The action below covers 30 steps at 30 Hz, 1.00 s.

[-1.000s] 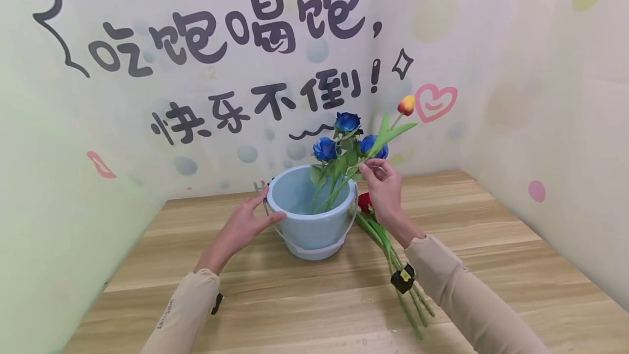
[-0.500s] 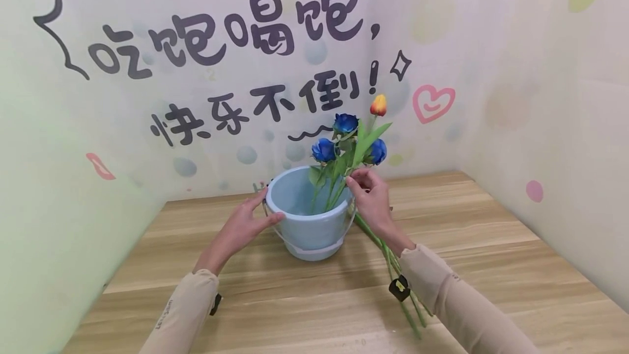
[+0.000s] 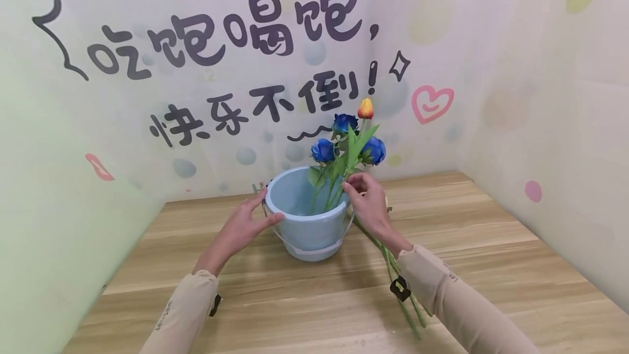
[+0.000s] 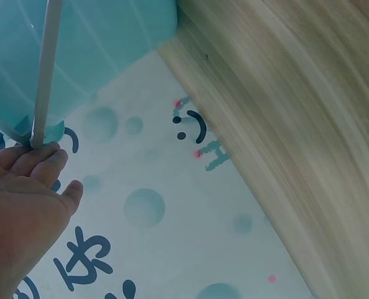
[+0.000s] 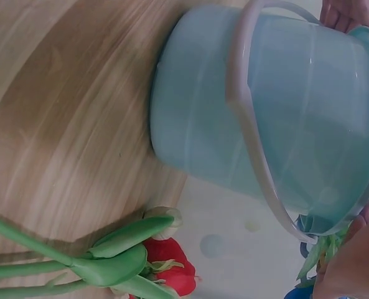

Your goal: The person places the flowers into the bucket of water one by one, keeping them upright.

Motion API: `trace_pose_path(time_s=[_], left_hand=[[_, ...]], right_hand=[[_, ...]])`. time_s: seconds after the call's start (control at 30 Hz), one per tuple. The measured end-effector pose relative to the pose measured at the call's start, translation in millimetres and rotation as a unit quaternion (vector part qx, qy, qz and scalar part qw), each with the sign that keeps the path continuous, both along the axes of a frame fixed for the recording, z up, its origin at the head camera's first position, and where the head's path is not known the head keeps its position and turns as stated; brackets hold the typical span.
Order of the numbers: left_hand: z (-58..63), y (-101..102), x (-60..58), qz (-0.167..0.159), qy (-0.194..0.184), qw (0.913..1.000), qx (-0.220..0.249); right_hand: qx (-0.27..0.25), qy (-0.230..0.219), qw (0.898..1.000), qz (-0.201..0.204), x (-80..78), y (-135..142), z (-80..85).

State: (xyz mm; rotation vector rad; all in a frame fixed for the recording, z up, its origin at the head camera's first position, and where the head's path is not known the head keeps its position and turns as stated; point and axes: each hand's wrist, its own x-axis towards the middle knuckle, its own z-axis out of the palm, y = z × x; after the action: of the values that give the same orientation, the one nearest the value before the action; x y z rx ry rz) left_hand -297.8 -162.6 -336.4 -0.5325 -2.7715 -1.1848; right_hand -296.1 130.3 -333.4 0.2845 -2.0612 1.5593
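A light blue bucket point(image 3: 308, 234) stands upright on the wooden table. My left hand point(image 3: 241, 228) rests against its left rim, thumb at the front and the other fingers along the side, fairly straight. My right hand point(image 3: 367, 201) pinches the stem of a yellow-and-red tulip point(image 3: 366, 108) at the right rim, the bloom upright above the bucket. Several blue roses point(image 3: 322, 150) lean in the bucket with their leaves above the rim. In the right wrist view, part of my right hand point(image 5: 352, 261) shows by the rim; its fingertips are mostly hidden.
More flowers lie on the table right of the bucket, their green stems point(image 3: 408, 310) pointing toward me under the right forearm; a red bloom point(image 5: 175, 265) shows in the right wrist view. The bucket's pale handle point(image 5: 252, 124) hangs down its side. A printed wall point(image 3: 221, 97) stands behind.
My right hand has moved left and slightly down with the tulip, which now stands more upright beside the blue roses. The left hand and the bucket stay nearly where they were.
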Motion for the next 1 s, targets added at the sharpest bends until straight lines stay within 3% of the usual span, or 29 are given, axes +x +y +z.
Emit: trace_pose_path(time_s=[1.0], left_hand=[[-0.1,0.1,0.6,-0.004,0.002,1.0000,0.008]], right_hand=[[0.118,0.016,0.992,-0.044,0.9,-3.3,3.2]])
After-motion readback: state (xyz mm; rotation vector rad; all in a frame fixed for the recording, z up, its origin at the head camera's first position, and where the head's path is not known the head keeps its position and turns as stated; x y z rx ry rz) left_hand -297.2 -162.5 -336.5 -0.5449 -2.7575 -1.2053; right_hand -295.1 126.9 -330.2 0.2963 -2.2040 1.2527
